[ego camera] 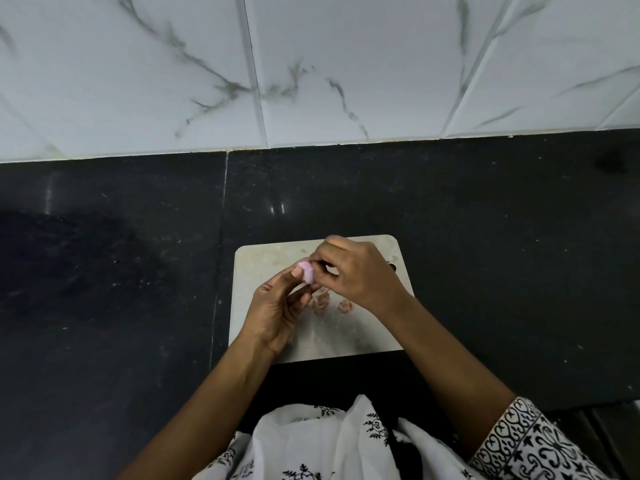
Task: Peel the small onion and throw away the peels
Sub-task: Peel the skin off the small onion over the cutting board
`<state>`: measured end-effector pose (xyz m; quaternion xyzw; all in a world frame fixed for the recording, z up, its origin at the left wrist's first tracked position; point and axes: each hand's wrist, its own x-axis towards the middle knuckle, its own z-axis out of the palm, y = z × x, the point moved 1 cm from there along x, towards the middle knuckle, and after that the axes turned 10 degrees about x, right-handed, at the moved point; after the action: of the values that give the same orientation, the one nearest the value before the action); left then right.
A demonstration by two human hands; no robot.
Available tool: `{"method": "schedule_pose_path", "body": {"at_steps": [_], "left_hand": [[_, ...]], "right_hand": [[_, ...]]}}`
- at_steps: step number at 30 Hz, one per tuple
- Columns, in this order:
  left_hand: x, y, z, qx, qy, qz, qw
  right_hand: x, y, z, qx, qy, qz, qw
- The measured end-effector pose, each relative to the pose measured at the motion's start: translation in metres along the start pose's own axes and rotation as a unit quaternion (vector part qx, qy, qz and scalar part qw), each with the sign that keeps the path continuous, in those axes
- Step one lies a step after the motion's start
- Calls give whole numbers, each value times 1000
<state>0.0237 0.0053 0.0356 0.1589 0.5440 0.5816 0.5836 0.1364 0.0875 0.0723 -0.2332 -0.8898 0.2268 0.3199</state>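
Black stone counter (485,254) under marbled wall tiles carries a pale cutting board (263,271), above which the left hand (277,313) has its grip closed on the small onion (306,273) while the right hand (356,271) pinches its skin; best peeled in small tugs over the fallen peels (332,303); no writing visible

One small pale-pink peeled onion (307,274). One light grey rounded-corner cutting board (263,271). Two clusters of pinkish-brown onion peels (320,301) on the board; exact piece count unclear. Two bare hands: left hand (277,313), right hand (356,271). One black stone table (485,237).
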Motion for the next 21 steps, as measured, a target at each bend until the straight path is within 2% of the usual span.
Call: {"method": "schedule_pose_path", "body": {"at_steps": [3,6,12,21], "left_hand": [[0,0,2,-25,6,-8,1000],[4,1,1,-44,10,-13,999],[6,4,2,-29,4,-13,999],[4,6,3,36,-3,7,999]], "right_hand": [[2,4,-8,131,-6,97,987],[0,7,-17,178,-46,119,976],[2,2,-17,66,-60,36,995],[1,0,-11,-44,-38,-4,998]]}}
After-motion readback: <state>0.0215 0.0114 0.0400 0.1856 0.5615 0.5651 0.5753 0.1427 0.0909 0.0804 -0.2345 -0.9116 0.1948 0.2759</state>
